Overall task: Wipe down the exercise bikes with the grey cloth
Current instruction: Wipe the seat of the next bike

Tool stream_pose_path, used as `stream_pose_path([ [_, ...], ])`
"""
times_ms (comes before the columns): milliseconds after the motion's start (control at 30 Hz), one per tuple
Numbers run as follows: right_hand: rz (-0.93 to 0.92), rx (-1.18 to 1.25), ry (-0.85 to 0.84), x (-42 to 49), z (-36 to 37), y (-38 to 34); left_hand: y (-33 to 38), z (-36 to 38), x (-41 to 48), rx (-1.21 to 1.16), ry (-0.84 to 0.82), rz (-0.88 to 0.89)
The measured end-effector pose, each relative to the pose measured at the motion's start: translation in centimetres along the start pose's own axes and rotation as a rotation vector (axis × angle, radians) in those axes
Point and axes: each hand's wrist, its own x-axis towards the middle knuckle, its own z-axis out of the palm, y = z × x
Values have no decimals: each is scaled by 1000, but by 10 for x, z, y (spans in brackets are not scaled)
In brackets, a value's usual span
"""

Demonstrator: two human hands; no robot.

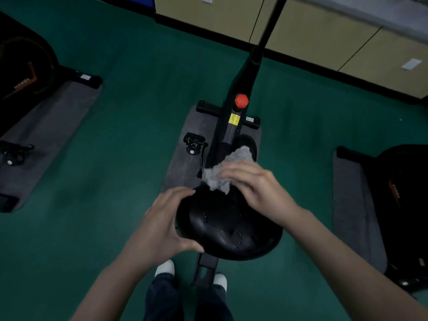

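Dim, soft picture; wide-angle bending at edges.

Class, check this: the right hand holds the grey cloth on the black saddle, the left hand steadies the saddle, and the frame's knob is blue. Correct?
No: the head view shows the knob is red, not blue. The rest holds.
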Motion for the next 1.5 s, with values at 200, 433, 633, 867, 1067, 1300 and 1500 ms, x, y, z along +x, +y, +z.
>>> stream_pose_path([
  [200, 174, 131, 252, -8, 12, -11, -1, 1, 1, -33, 0, -4],
  [433, 146, -47, 76, 30, 2, -9, -4, 3, 1, -48, 1, -9],
  [633, 50, -266, -216, 55, -3, 2, -4, 3, 0, -48, 6, -1],
  [867, 107, -198, 12, 70, -12, 16, -4, 3, -2, -42, -2, -19],
  [1067, 139, -102, 45, 64, -11, 20, -5, 3, -3, -63, -6, -20],
  [1300, 603, 320, 437, 64, -9, 43, -7, 3, -1, -67, -11, -15],
  [1500, 741, 259, 626, 6, 7, 4, -6, 5, -1, -110, 8, -17],
])
